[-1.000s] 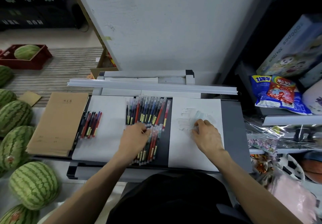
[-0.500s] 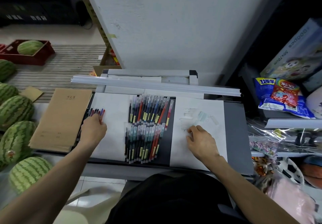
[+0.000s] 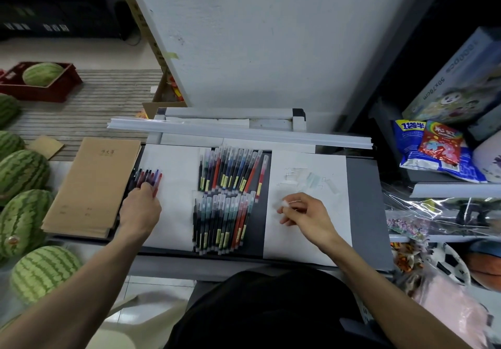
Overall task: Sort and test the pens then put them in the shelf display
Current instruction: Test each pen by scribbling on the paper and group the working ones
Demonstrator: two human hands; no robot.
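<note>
**Right hand** (image 3: 306, 213): thumb and forefinger were closed on a small pale translucent piece (image 3: 284, 202). It was too blurred to name, though it may have been a pen cap. The hand had drawn back toward the body from the spot it covered a second before. It was poised over the white test sheet of paper (image 3: 306, 243), and the faint trial scribbles (image 3: 303, 180) were now uncovered.

**Left hand** (image 3: 139, 209): fingers were bent down onto the near ends of the small sorted group of dark, red and blue pens (image 3: 148, 177). Whether they pinched a pen or only pressed on the group could not be told. A second before, this hand lay on the middle stock. Half a second before, it had already crossed to this group.

**Middle stock**: an upper row of capped pens with yellow labels (image 3: 233, 171) and a lower row of capped pens (image 3: 219, 221) lay on the dark grey shelf tray (image 3: 363, 213), between the two sheets. Neither hand touched them.

**Surrounds**: a plain white sheet (image 3: 179, 213) lay under the sorted group. A stack of brown kraft-paper notebooks (image 3: 92, 186) sat just beside it.

**Assessment**: the left hand's crossing suggested one more pen had joined the sorted group. Most of the stock appeared unsorted, and the shelf display had not been started.
</note>
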